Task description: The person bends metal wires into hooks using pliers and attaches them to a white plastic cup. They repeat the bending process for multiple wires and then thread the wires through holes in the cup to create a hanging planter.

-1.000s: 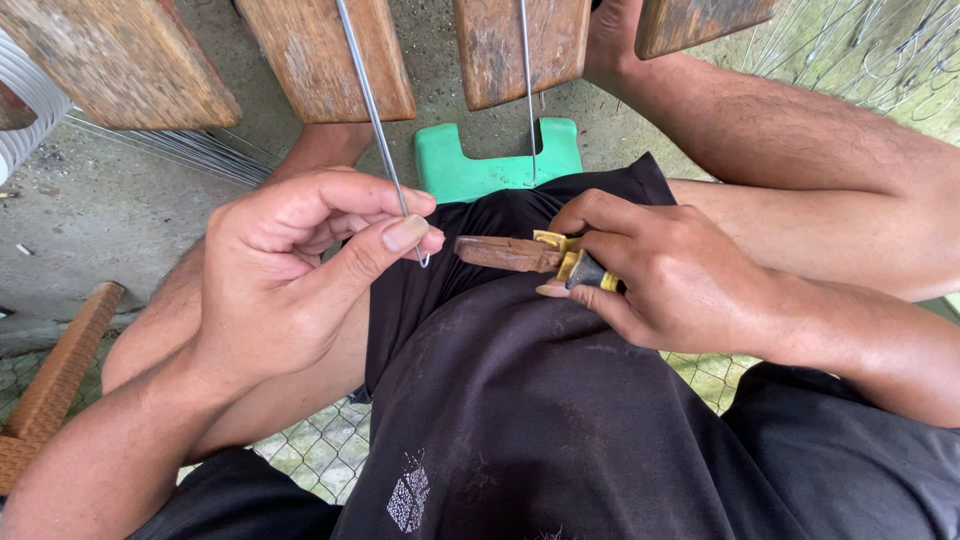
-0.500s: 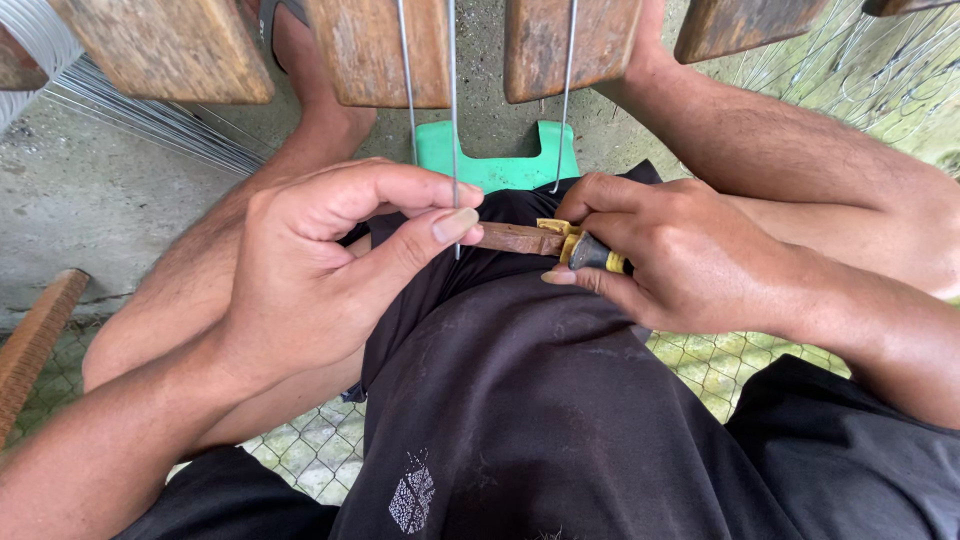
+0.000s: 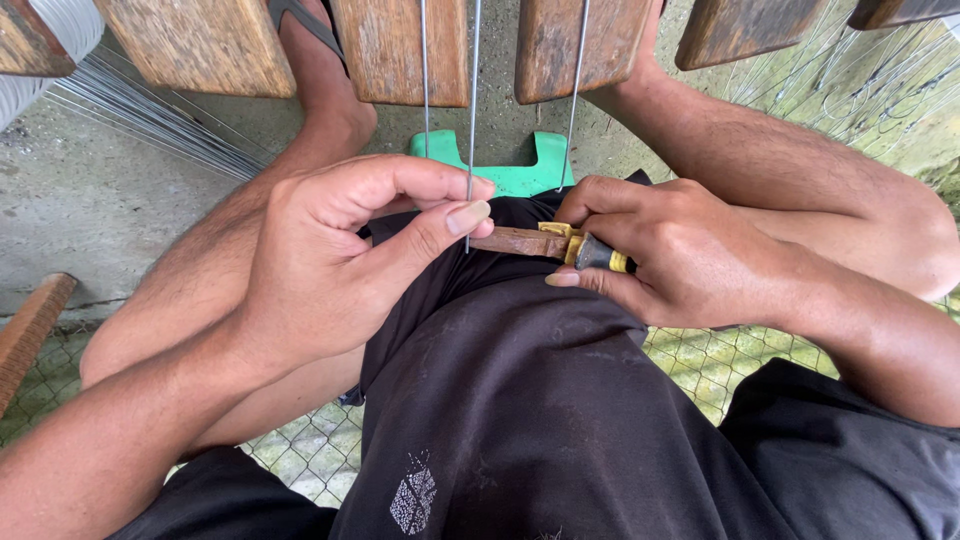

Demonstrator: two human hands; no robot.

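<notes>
Head view — left hand [image 3: 335,265]: thumb and forefinger pinched on a thin wire [image 3: 472,110] hanging between wooden slats [image 3: 400,45]. Right hand [image 3: 665,255]: closed round rusty pliers [image 3: 545,243] with yellow-black handle, tip touching the wire, above black shorts [image 3: 520,400]. Green stool [image 3: 510,170] behind.

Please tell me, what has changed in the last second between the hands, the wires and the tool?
One second ago the left hand pinched a wire apart from the pliers. Now hand and wire have moved right, and the rusty tip meets the wire beside the thumb. More wires show as the view shifted. The right hand holds the pliers as before; the green stool has stayed.
</notes>
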